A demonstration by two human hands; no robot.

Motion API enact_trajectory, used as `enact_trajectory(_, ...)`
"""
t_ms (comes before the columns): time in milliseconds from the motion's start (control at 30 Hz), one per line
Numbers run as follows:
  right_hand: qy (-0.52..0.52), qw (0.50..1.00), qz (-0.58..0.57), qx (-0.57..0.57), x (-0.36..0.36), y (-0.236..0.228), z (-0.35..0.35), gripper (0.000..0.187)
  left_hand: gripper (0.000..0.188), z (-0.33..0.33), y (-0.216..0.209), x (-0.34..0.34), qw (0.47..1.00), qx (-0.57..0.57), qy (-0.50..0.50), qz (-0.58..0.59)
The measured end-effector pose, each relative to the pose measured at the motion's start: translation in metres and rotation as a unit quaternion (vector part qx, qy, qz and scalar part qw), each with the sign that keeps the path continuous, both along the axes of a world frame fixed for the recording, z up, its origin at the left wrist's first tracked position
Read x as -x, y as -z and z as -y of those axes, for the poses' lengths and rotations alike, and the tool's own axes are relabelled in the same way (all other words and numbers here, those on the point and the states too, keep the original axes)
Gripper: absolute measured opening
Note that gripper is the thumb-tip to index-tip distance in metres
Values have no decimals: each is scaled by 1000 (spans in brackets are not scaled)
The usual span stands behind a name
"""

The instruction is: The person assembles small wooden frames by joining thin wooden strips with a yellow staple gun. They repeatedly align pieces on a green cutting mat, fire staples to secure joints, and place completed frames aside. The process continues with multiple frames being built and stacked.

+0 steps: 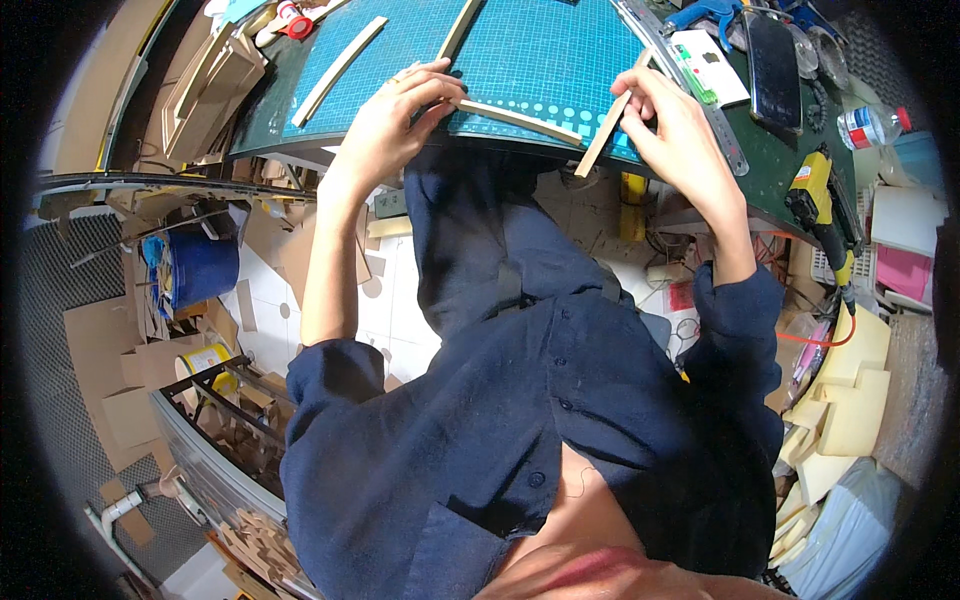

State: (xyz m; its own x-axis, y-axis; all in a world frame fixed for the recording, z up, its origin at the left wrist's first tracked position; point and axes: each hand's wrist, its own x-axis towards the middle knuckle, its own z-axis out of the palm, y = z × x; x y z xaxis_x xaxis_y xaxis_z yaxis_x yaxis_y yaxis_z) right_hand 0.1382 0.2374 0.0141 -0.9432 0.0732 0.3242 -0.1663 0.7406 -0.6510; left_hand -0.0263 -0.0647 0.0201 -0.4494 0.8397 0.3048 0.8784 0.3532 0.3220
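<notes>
inspecting the near edge of the teal cutting mat point(540, 55), we record two slim wooden pieces under handling. the right hand point(668, 125) pinches the slanted strip point(602, 137) between thumb and fingers; its lower end projects past the mat. the left hand point(398, 112) has curled fingers at the left end of the crosswise strip point(520, 120); whether they grip it or merely rest on it, we cannot tell. the crosswise strip's right end lies close beside the slanted one; contact is unconfirmed.

in our judgement, good practice calls for steadying the crosswise piece flat, sighting both against the printed grid, and bringing the slanted piece fully onto the mat before judging the angle. we advise light pressure, since thin wood may skid or roll. we note the metal ruler point(728, 150) within reach as a straight reference.
</notes>
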Motion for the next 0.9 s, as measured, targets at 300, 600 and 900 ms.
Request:
enact_trajectory(300,21,998,-59,-31,27,11,-1,11,37,-47,-6,-33,993,-49,77,71)
enact_trajectory(600,17,995,-93,-20,27,23,-4,12,24,-73,13,-45,988,-49,143,43)
enact_trajectory(900,44,995,-81,-26,24,23,2,14,22,-75,12,-46,987,-64,143,18)
